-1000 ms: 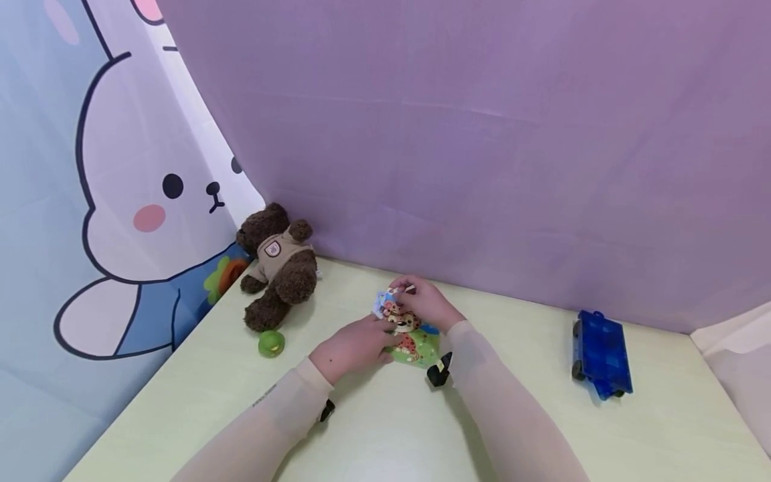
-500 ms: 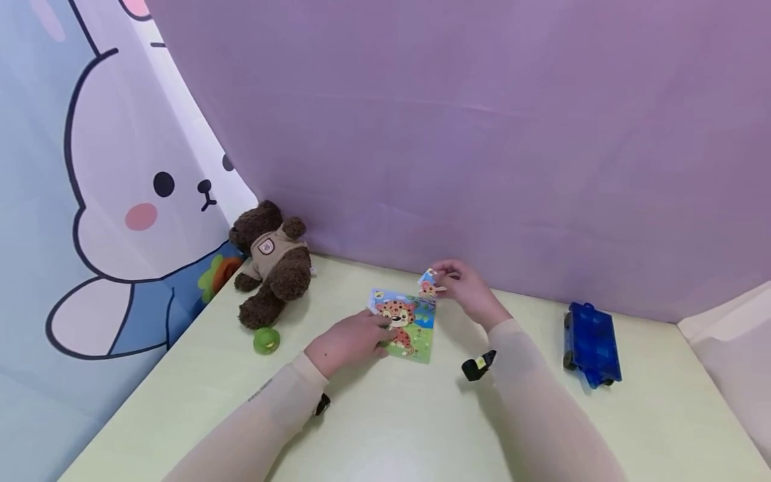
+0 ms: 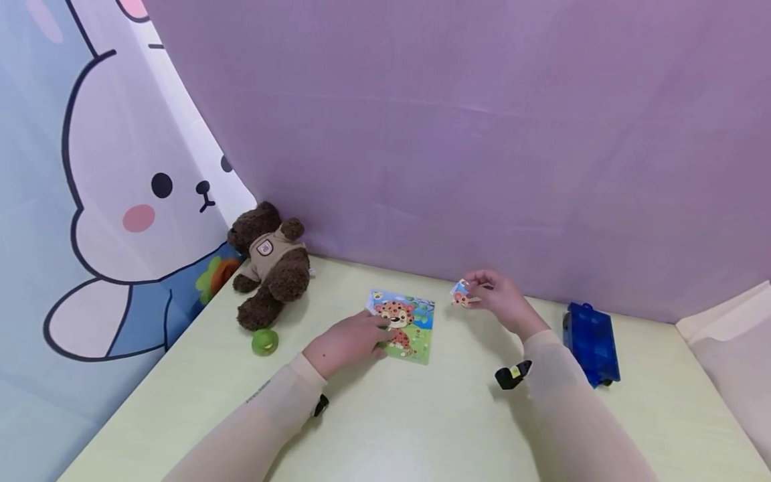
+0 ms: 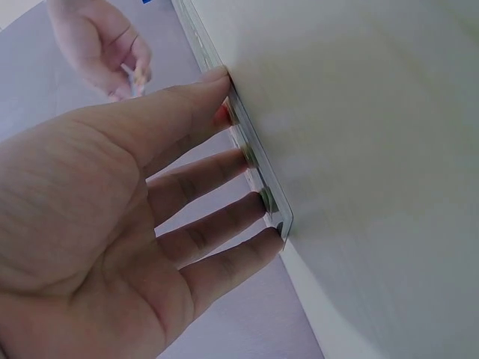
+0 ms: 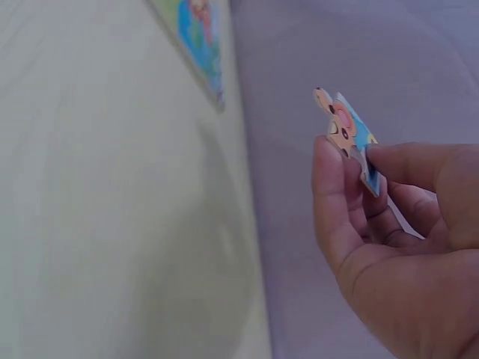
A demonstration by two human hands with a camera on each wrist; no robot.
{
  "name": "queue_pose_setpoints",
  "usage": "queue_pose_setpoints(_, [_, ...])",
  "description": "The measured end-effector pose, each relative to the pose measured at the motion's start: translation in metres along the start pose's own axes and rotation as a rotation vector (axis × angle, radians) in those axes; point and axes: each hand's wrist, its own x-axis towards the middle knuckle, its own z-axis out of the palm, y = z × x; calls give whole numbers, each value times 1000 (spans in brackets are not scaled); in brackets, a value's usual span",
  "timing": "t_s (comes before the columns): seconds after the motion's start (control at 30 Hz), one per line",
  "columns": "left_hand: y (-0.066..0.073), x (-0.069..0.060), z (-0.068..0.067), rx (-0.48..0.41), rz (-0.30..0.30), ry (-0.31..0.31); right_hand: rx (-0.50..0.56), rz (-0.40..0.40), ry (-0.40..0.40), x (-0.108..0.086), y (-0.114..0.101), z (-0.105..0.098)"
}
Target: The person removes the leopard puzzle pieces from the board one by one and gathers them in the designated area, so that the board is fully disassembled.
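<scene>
A flat jigsaw puzzle [image 3: 415, 338] with a spotted leopard cub lies on the table in the head view. My left hand [image 3: 351, 343] rests on its left part, hiding some of the picture. In the left wrist view that hand's fingers [image 4: 217, 176] are fairly straight, with their tips on the puzzle and the thumb at its edge. Right of the puzzle, above the table, my right hand [image 3: 500, 298] pinches a puzzle piece [image 3: 461, 293]. Seen from the right wrist, the piece [image 5: 346, 127] is held between thumb and fingers, showing an orange animal on blue.
A brown teddy bear [image 3: 274, 258] lies at the back left, with a small green rubber duck [image 3: 265, 342] in front of it. A blue toy wagon [image 3: 593, 345] stands at the right, partly behind my right sleeve. A purple cloth [image 3: 458, 147] hangs along the table's back edge.
My right hand has lifted away from the puzzle and moved right, carrying the puzzle piece. My left hand has stayed on the puzzle, and the top of the picture has come into view.
</scene>
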Motion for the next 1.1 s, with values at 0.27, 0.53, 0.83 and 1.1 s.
queue_pose_setpoints(0.27, [-2,2,0,12,9,-3,-95,42,-82,-1,21,0])
queue_pose_setpoints(0.53, [-3,3,2,7,5,-3,-113,35,-106,2,27,6])
queue_pose_setpoints(0.83, [-4,2,2,9,8,-3,-315,-8,-78,13,30,13])
queue_pose_setpoints(1.1, [-3,0,3,22,31,8,-356,-37,-61,24,35,18])
